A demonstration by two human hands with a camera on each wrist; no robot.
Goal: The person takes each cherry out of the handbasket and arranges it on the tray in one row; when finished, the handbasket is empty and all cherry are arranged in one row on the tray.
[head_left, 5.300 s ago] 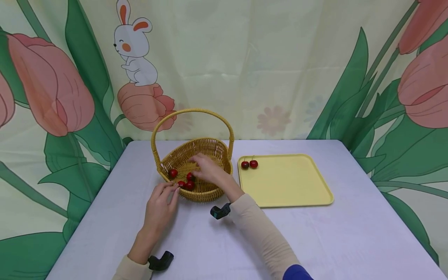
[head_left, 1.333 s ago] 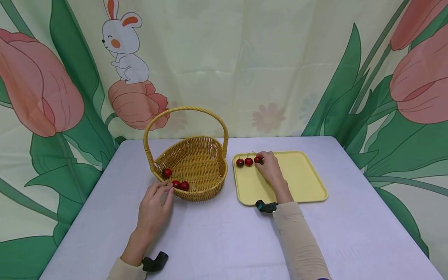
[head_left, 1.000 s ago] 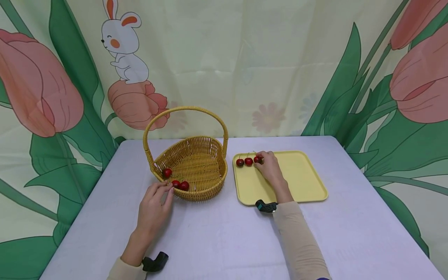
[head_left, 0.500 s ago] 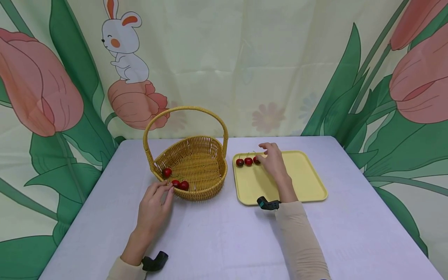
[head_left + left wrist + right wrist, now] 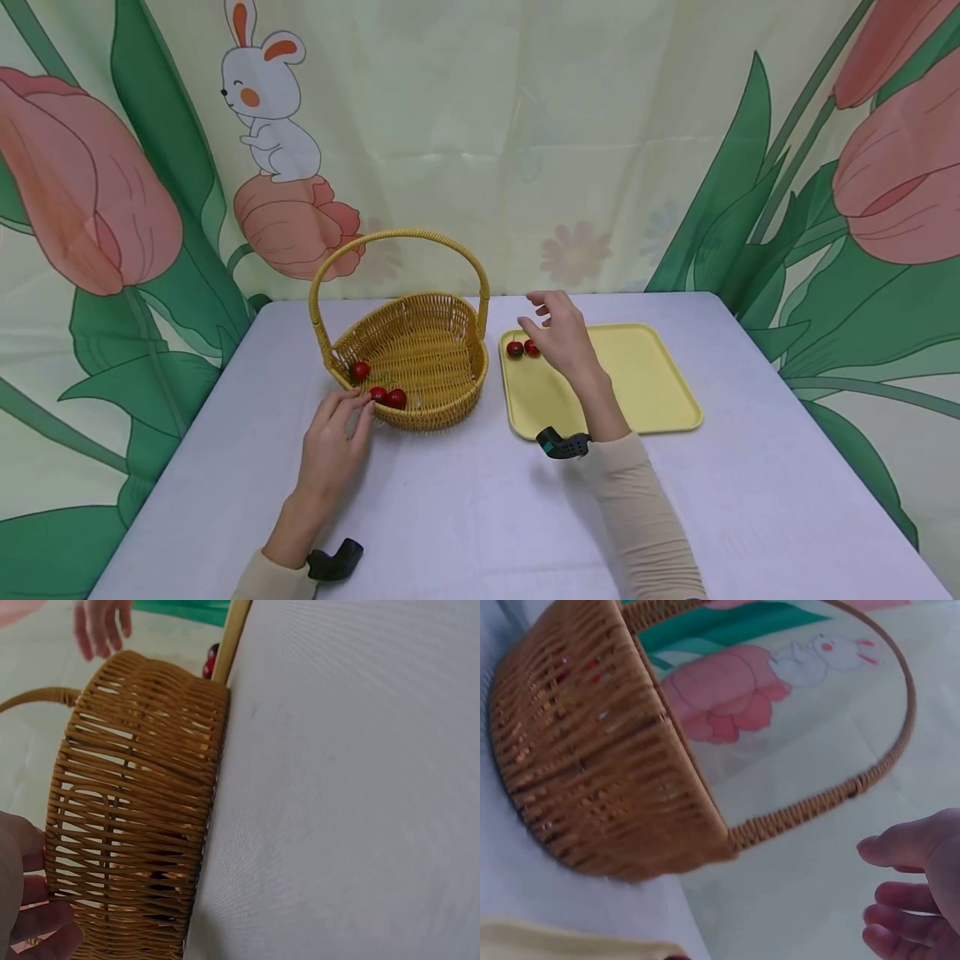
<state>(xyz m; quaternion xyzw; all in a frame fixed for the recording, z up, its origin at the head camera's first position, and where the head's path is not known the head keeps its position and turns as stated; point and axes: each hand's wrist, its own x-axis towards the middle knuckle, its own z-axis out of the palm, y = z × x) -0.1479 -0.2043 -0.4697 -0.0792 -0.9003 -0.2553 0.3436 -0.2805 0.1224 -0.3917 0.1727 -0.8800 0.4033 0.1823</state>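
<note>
With its fingertips, my left hand pinches the near left rim of a wicker basket with a tall hoop handle. Three dark red cherries lie inside near that rim; one cherry is a little apart from the other two. My right hand hovers above the yellow tray, fingers loosely bent and holding nothing. Two cherries show at the tray's far left corner; the spot just right of them is hidden by the hand. In the right wrist view, the right hand is apart from the basket handle.
A white cloth covers the table. Behind it hangs a curtain printed with tulips and a rabbit. The basket handle arches high between the two hands. Each wrist wears a black camera.
My right hand went from the basket to the tray, set a cherry beside two others, let go, and has risen up and leftward. My left hand stays at the basket rim.
</note>
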